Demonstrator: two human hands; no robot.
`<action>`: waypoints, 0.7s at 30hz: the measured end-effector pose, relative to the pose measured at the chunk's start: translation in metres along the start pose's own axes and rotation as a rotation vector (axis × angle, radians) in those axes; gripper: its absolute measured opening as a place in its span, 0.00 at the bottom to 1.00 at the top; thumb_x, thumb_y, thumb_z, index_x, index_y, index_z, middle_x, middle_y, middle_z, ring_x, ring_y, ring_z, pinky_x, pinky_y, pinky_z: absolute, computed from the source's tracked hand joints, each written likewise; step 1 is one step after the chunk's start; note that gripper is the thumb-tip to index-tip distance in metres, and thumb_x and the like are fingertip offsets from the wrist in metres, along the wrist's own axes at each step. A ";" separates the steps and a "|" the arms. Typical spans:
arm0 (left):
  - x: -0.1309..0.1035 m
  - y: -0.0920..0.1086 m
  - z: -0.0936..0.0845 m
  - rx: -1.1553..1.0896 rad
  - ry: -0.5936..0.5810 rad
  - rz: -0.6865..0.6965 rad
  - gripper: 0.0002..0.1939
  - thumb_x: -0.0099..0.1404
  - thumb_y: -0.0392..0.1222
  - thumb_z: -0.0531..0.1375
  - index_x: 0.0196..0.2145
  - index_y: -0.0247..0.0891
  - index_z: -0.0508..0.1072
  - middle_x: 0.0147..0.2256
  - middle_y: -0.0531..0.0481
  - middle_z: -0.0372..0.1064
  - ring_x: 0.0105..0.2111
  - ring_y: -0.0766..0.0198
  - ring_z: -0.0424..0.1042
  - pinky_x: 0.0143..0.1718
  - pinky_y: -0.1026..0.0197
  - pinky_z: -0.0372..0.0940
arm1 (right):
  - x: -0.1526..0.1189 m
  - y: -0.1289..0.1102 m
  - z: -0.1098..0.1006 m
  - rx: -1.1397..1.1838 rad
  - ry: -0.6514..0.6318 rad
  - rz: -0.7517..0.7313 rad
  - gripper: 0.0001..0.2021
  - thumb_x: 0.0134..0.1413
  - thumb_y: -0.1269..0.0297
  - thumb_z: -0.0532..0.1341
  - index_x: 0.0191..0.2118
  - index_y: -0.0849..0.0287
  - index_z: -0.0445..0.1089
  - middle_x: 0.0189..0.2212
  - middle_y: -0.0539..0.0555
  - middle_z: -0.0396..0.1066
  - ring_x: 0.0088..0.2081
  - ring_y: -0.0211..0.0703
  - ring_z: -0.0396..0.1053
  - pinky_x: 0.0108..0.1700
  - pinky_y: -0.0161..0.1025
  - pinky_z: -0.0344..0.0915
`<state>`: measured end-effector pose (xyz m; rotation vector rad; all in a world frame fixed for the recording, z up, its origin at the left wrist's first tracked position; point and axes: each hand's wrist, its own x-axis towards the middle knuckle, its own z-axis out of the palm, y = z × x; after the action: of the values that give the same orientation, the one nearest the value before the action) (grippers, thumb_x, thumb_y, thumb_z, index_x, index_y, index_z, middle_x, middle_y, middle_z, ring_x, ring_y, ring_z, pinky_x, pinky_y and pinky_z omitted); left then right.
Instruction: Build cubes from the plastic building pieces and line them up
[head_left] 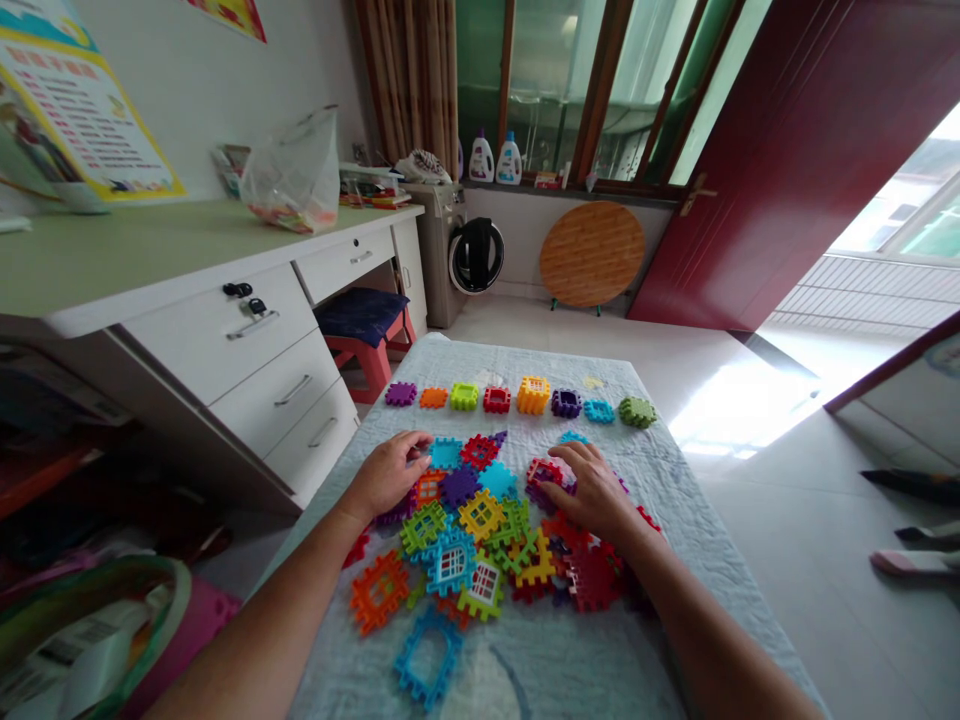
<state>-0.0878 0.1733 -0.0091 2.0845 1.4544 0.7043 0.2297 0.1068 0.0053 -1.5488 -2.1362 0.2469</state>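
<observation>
A pile of colourful interlocking plastic building tiles lies on the cloth-covered table, among them a purple tile (460, 486), a yellow tile (482, 513) and a blue window tile (452, 562). My left hand (386, 475) hovers at the pile's left edge, thumb and fingers apart, beside a light blue tile (445, 453). On the right, my right hand (592, 488) reaches over the pile with fingers spread. Its thumb and index finger are near a red tile (543, 471); whether they touch it I cannot tell. Farther back stands a row of tile stacks, including a taller yellow stack (534, 396).
A pale quilted cloth (600, 660) covers the table. To the left are a white desk (247, 335) with drawers, a red stool (367, 330) and a pink basket (184, 610). A washing machine (442, 250) and a round wooden tabletop (592, 253) stand behind.
</observation>
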 end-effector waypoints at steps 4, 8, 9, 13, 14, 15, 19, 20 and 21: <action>0.000 -0.001 0.000 -0.009 0.000 -0.005 0.15 0.58 0.42 0.54 0.43 0.40 0.70 0.43 0.47 0.71 0.38 0.60 0.70 0.44 0.57 0.66 | 0.000 0.005 0.008 -0.032 -0.065 0.031 0.21 0.49 0.60 0.63 0.50 0.57 0.65 0.44 0.59 0.68 0.47 0.52 0.63 0.50 0.50 0.59; -0.001 0.001 0.000 -0.015 0.003 -0.003 0.15 0.58 0.41 0.54 0.43 0.39 0.70 0.43 0.46 0.71 0.37 0.60 0.70 0.44 0.57 0.66 | 0.003 0.006 0.009 -0.016 -0.082 0.049 0.22 0.47 0.65 0.61 0.51 0.59 0.65 0.43 0.58 0.66 0.46 0.51 0.62 0.51 0.48 0.58; -0.001 0.001 -0.001 -0.015 0.006 0.000 0.15 0.58 0.41 0.54 0.43 0.39 0.70 0.43 0.46 0.71 0.37 0.60 0.70 0.44 0.57 0.66 | 0.006 0.005 0.008 -0.003 -0.090 0.055 0.23 0.46 0.66 0.61 0.51 0.59 0.64 0.43 0.58 0.65 0.46 0.50 0.62 0.51 0.48 0.59; -0.001 0.005 -0.002 -0.015 0.010 0.012 0.15 0.58 0.40 0.54 0.43 0.39 0.71 0.42 0.46 0.71 0.37 0.60 0.70 0.44 0.57 0.65 | 0.025 -0.008 0.004 0.042 -0.126 0.051 0.25 0.44 0.67 0.61 0.52 0.61 0.62 0.42 0.58 0.62 0.45 0.48 0.62 0.49 0.45 0.60; -0.002 0.005 -0.003 -0.016 0.009 0.011 0.15 0.57 0.40 0.55 0.43 0.39 0.71 0.42 0.46 0.71 0.37 0.60 0.70 0.44 0.57 0.65 | 0.032 -0.012 0.005 0.045 -0.138 0.033 0.25 0.44 0.67 0.61 0.52 0.61 0.63 0.42 0.57 0.62 0.44 0.48 0.62 0.48 0.44 0.60; -0.002 0.006 -0.003 -0.017 0.008 0.009 0.15 0.57 0.40 0.55 0.43 0.39 0.71 0.42 0.46 0.71 0.37 0.60 0.70 0.44 0.57 0.65 | 0.038 -0.016 0.005 0.037 -0.148 0.014 0.24 0.44 0.67 0.61 0.51 0.60 0.64 0.42 0.57 0.62 0.44 0.47 0.62 0.48 0.43 0.60; -0.002 0.005 -0.003 -0.024 0.006 -0.001 0.15 0.57 0.40 0.55 0.43 0.39 0.71 0.43 0.46 0.71 0.37 0.60 0.70 0.44 0.57 0.65 | 0.056 -0.022 0.008 -0.138 -0.169 0.009 0.19 0.41 0.69 0.62 0.44 0.58 0.68 0.41 0.57 0.62 0.44 0.49 0.60 0.44 0.42 0.59; -0.002 0.005 -0.003 -0.024 0.006 -0.001 0.15 0.58 0.40 0.55 0.43 0.39 0.71 0.43 0.46 0.71 0.37 0.59 0.71 0.44 0.57 0.65 | 0.058 -0.022 0.008 -0.195 -0.176 0.031 0.18 0.41 0.68 0.63 0.43 0.58 0.69 0.41 0.58 0.62 0.43 0.50 0.60 0.44 0.43 0.59; -0.002 0.005 -0.003 -0.021 0.007 0.001 0.15 0.58 0.40 0.55 0.43 0.39 0.71 0.43 0.46 0.71 0.37 0.59 0.71 0.44 0.57 0.65 | 0.060 -0.022 0.008 -0.238 -0.183 0.050 0.17 0.41 0.67 0.63 0.42 0.58 0.69 0.41 0.59 0.63 0.43 0.52 0.59 0.43 0.44 0.58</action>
<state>-0.0866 0.1699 -0.0037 2.0694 1.4433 0.7245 0.1931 0.1563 0.0241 -1.7752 -2.3402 0.1616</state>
